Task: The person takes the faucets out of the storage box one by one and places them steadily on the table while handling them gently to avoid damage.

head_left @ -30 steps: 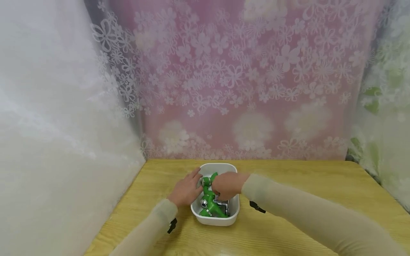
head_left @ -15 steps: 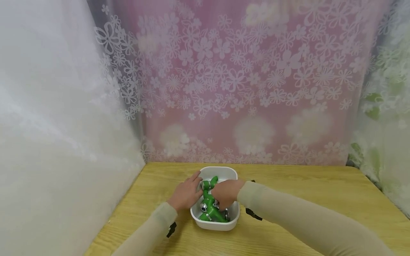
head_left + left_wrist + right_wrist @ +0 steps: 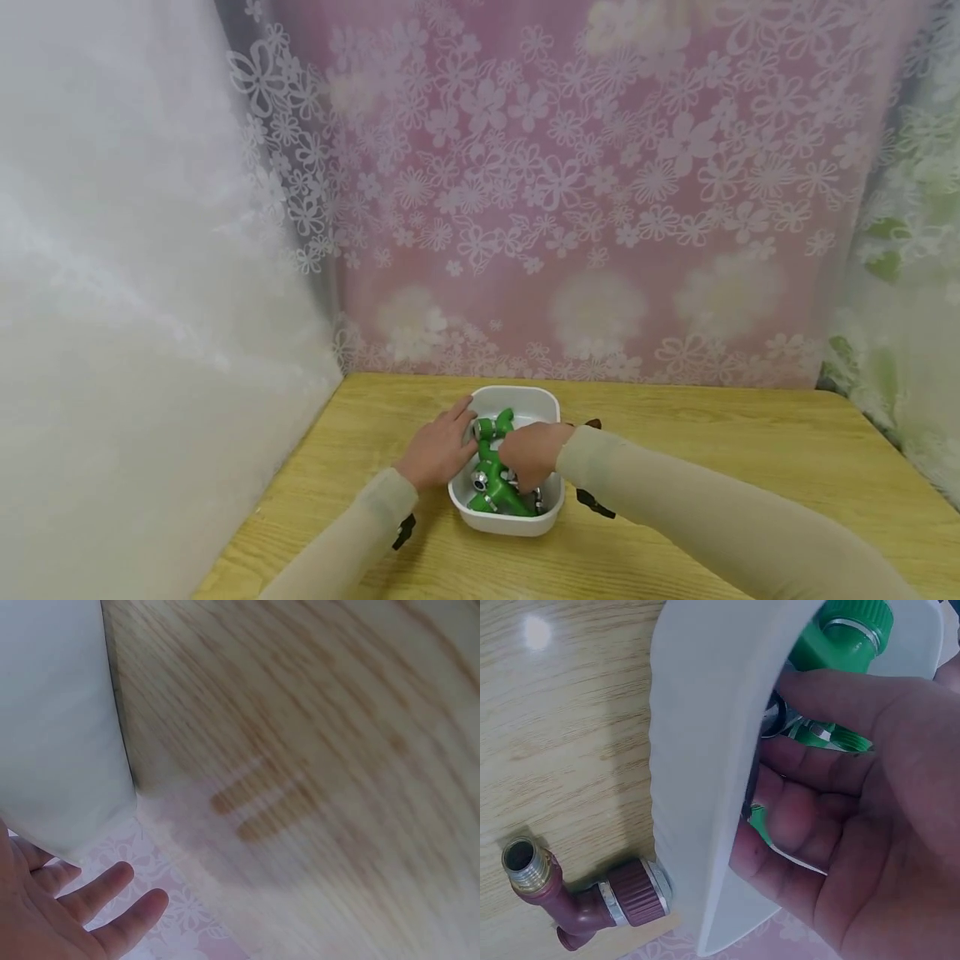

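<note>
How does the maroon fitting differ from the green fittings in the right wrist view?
The maroon fitting lies outside the white tub; the green fittings are inside. The right hand partly covers the green fittings, not the maroon fitting. Both have ribbed collars and silvery bands.

We see a long, plain, cream-coloured fabric left sleeve (image 3: 337, 542) and a matching cream-coloured fabric right sleeve (image 3: 697, 496), the latter softly creased toward the elbow. Both end in snug cuffs, where we make out a faint greyish-green tint. By the wrists we notice a small, angular black left wrist piece (image 3: 404, 531) and a similar, longer black right wrist piece (image 3: 596, 503).
</note>
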Motion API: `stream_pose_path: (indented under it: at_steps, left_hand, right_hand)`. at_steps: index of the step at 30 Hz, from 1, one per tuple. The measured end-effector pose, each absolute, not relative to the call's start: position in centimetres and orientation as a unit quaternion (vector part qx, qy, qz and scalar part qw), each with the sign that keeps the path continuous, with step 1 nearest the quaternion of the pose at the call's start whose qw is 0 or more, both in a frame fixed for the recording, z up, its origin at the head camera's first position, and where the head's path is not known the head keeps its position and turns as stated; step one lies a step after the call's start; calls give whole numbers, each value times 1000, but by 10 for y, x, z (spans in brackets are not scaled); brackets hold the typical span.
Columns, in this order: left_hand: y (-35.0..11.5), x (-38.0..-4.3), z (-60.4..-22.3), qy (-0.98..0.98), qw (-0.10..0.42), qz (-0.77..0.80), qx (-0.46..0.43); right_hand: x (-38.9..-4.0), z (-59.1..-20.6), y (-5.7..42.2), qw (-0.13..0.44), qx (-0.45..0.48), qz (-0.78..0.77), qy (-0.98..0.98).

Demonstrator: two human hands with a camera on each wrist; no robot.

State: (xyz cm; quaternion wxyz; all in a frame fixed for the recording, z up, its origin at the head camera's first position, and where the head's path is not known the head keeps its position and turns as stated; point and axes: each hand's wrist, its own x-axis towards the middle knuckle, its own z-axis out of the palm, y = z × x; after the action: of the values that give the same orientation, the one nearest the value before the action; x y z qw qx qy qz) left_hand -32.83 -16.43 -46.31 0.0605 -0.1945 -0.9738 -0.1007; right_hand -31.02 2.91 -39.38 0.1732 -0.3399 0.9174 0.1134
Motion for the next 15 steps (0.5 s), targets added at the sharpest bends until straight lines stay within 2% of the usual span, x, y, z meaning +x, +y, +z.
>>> stream_pose_path:
  at_steps: [15]
  left_hand:
    - [-163, -327, -458, -972, 46, -112, -201]
  right_hand:
    - [-302, -396, 26, 169, -328, 129, 920]
